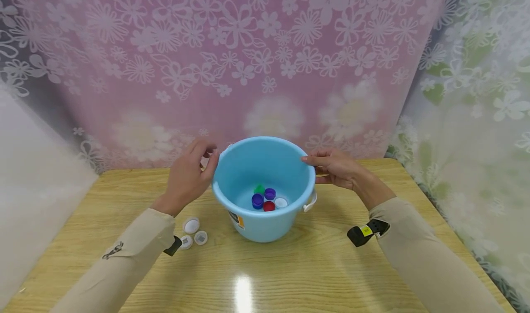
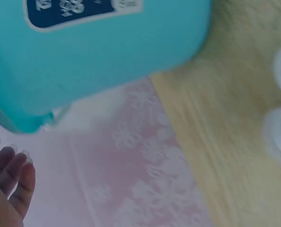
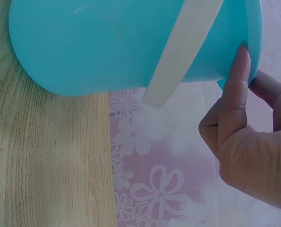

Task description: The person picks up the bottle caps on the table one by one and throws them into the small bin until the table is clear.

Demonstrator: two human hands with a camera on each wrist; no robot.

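Note:
A light blue bucket (image 1: pixel 265 228) stands on the wooden table, with several coloured bottle caps on its bottom: a green cap (image 1: pixel 259 189), a red cap (image 1: pixel 269 206), a white cap (image 1: pixel 281 203), purple ones too. My right hand (image 1: pixel 337 168) pinches the bucket's right rim, thumb over the edge and fingers outside; the right wrist view shows this grip beside the white handle (image 3: pixel 183 54). Close by the left rim is my left hand (image 1: pixel 190 172), fingers loosely bent. In the left wrist view those fingers (image 2: pixel 22 187) are apart from the bucket wall.
Three white round caps (image 1: pixel 191 226) lie together on the table (image 1: pixel 331 267), left of the bucket and near my left sleeve. A pink flowered curtain (image 1: pixel 265 73) hangs behind the table's far edge. Pale flowered cloth (image 1: pixel 476 142) hangs at the right.

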